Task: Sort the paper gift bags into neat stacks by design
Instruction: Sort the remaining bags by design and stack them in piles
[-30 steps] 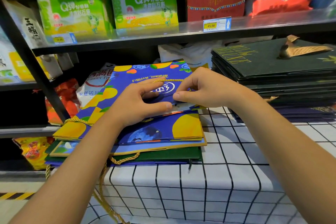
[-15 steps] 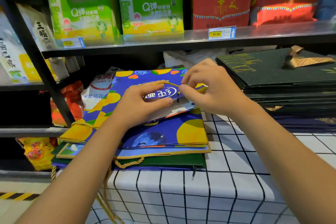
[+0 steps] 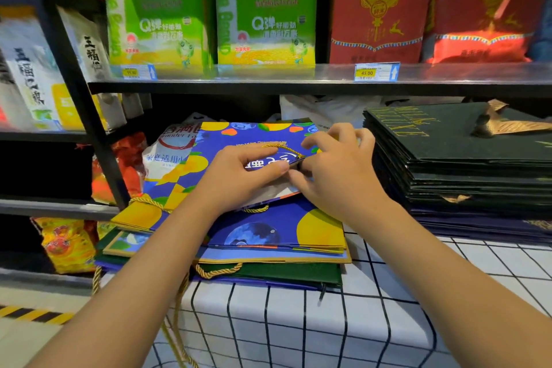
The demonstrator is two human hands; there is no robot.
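Left hand (image 3: 239, 176) thumb and curled fingers pinching the top blue fruit bag (image 3: 257, 134), right hand (image 3: 334, 173) fingers bent, apparently pinching its gold cord handle (image 3: 282, 147), one dark bag stack (image 3: 460, 164) far right

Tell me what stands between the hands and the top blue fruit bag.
Nothing visible does. The left hand and the right hand are already on the top blue fruit bag, with fingers at its gold rope handle.

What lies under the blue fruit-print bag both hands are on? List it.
Under the top blue fruit-print bag lie more blue fruit-print bags, then a dark green bag and a purple edge at the bottom. Their count and covered faces are hidden.
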